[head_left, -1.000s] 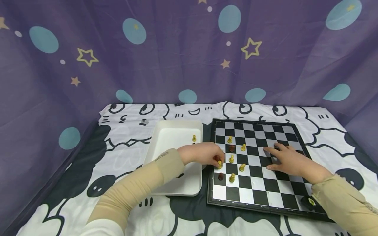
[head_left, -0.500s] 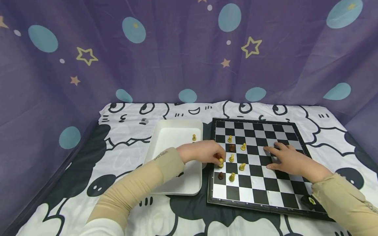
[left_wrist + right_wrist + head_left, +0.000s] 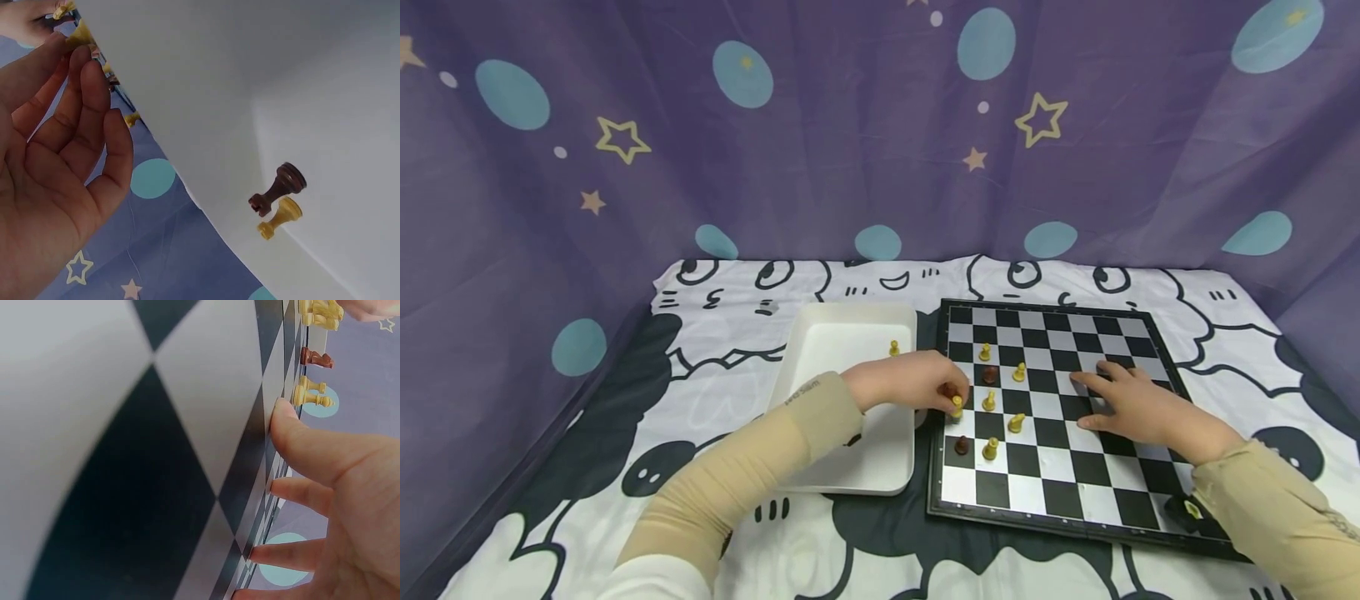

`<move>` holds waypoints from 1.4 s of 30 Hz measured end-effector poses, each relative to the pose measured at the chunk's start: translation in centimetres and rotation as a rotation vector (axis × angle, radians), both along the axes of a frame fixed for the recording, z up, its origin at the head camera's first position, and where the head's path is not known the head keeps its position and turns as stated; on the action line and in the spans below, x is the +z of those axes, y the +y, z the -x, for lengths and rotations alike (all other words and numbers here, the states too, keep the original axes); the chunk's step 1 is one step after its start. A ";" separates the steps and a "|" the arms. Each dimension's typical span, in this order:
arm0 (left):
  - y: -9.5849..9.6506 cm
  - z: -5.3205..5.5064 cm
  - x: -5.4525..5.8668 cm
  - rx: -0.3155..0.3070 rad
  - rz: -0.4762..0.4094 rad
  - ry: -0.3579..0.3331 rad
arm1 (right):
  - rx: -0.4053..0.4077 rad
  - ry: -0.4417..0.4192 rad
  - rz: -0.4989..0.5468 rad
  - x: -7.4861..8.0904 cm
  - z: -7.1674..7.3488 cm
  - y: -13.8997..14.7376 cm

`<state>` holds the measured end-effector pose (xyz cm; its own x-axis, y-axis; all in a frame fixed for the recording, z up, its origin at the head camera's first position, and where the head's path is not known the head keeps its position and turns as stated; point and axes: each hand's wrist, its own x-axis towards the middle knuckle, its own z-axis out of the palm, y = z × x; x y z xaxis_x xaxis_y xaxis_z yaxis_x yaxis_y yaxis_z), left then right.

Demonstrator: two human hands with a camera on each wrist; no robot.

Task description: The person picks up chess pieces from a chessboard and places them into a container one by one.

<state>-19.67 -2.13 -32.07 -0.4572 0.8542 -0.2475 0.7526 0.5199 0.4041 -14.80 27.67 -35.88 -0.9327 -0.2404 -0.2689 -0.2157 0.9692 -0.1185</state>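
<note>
My left hand (image 3: pixel 925 379) pinches a yellow chess piece (image 3: pixel 957 407) between thumb and fingertips, over the left edge of the chessboard (image 3: pixel 1078 496). In the left wrist view the yellow piece shows at the fingertips, its lower part hidden. On the board nearby stand several yellow pieces, among them a yellow rook (image 3: pixel 990 450), along with a dark brown piece (image 3: pixel 962 446) and another brown piece (image 3: pixel 990 376). With its fingers spread, my right hand (image 3: pixel 1131 408) rests on the board's right half, holding nothing; its fingertips meet the squares in the right wrist view.
Left of the board is a white tray (image 3: pixel 820 315), partly under my left forearm. A brown rook (image 3: pixel 278 189) and a yellow rook (image 3: pixel 280 218) lie in it. A small dark object with a yellow-green top (image 3: pixel 1187 512) sits at the board's near right corner.
My left hand, with the yellow chess piece in its fingers, has shifted slightly left and toward the far side. The right hand and the standing pieces keep their places.
</note>
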 end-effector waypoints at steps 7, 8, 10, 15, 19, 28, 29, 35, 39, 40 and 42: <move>-0.9 0.1 0.5 0.025 -0.016 0.020 | 0.002 0.012 0.009 -0.1 0.0 0.1; -1.1 0.1 0.6 0.036 -0.020 0.018 | 0.003 0.014 0.010 -0.1 0.0 0.1; -1.4 0.2 0.8 0.054 -0.021 0.014 | 0.005 0.015 0.011 -0.1 0.1 0.1; -2.1 0.3 1.2 0.079 -0.027 0.009 | 0.007 0.017 0.012 -0.2 0.0 0.1; -2.6 0.5 1.3 0.064 -0.035 0.038 | 0.007 0.018 0.009 -0.2 0.0 0.1; -3.8 0.8 1.3 0.054 -0.043 0.072 | 0.008 0.019 0.010 -0.1 -0.1 0.0; -4.0 0.8 1.3 0.058 -0.045 0.070 | 0.008 0.020 0.009 -0.1 -0.1 0.0; -4.6 0.7 1.1 0.063 -0.058 0.052 | 0.009 0.019 0.012 -0.1 -0.1 0.0; -5.0 0.9 1.0 0.065 -0.074 0.054 | 0.008 0.020 0.010 -0.1 -0.1 0.0; -5.1 0.9 1.0 0.063 -0.075 0.058 | 0.008 0.021 0.009 -0.1 -0.1 0.0; -5.4 1.0 0.9 0.060 -0.078 0.069 | 0.010 0.023 0.010 -0.1 -0.1 0.1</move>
<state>-20.72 -7.55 -31.13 -0.5217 0.8403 -0.1473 0.7486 0.5337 0.3935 -14.70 27.73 -36.02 -0.9362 -0.2520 -0.2451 -0.2279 0.9659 -0.1227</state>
